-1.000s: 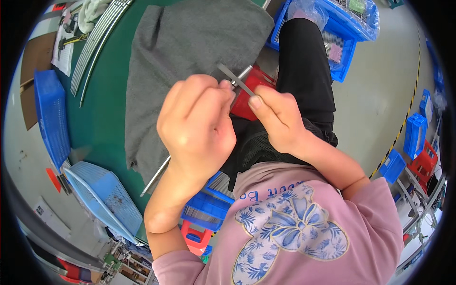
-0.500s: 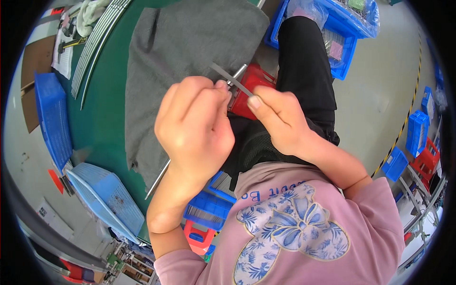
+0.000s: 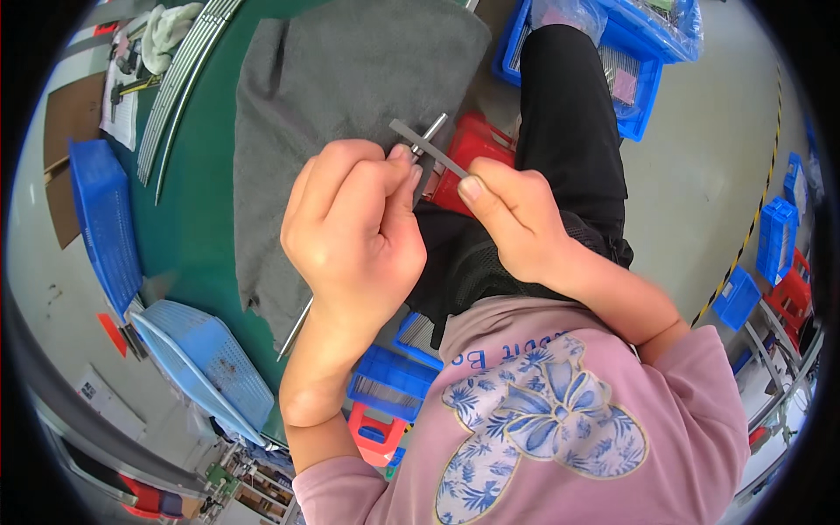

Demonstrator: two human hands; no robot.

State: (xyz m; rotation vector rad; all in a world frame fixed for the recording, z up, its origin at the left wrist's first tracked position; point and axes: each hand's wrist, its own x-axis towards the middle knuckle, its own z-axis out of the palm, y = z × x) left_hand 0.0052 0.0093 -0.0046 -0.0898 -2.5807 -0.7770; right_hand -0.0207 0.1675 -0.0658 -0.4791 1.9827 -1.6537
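The thin grey metal strip [image 3: 429, 147] is held up above the lap, its lower end pinched in the right hand [image 3: 516, 223], while the left hand [image 3: 354, 232], curled nearly closed, presses what looks like a short metal rod [image 3: 430, 133] across it; steady pressure close to the crossing would serve best. Behind lie the grey cloth [image 3: 350, 79] on the green counter [image 3: 201, 201], a red bin [image 3: 477, 144] and blue crates [image 3: 643, 83], none in the way.
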